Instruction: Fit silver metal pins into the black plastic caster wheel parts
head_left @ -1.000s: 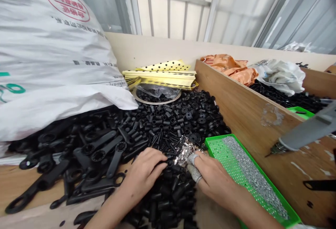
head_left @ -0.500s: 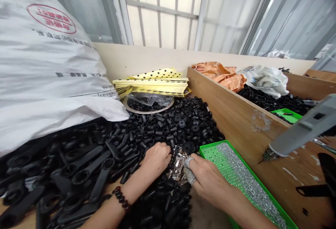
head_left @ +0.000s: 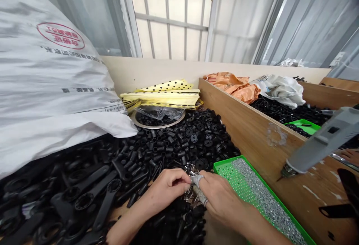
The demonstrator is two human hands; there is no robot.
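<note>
**Both Hands at the Metal Clip Pile**

The small silver metal clips (head_left: 192, 168) lie in a loose heap at mid-counter, directly under and just beyond your fingertips. Your left hand (head_left: 164, 189) has its thumb and forefinger drawn together; your right hand (head_left: 221, 200), with grey wraps (head_left: 200, 196) on its fingers, meets it from the other side with fingers curled. Whether either hand grips a clip cannot be told, as the fingertips hide the spot.

Black cylindrical sleeves (head_left: 168, 140) and black discs (head_left: 208, 140) cover the counter (head_left: 120, 210) behind the heap. Black ring-ended handles (head_left: 108, 200) lie to your left, near a white printed sack (head_left: 56, 88). To the right of the heap, a green perforated tray (head_left: 232, 178) carries small silver parts (head_left: 263, 192) along its right side. Farther back, yellow dotted sheeting (head_left: 162, 99) rests over a metal bowl (head_left: 155, 127). A grey power screwdriver (head_left: 314, 144) points inward at right, by a wooden divider (head_left: 238, 121).
</note>
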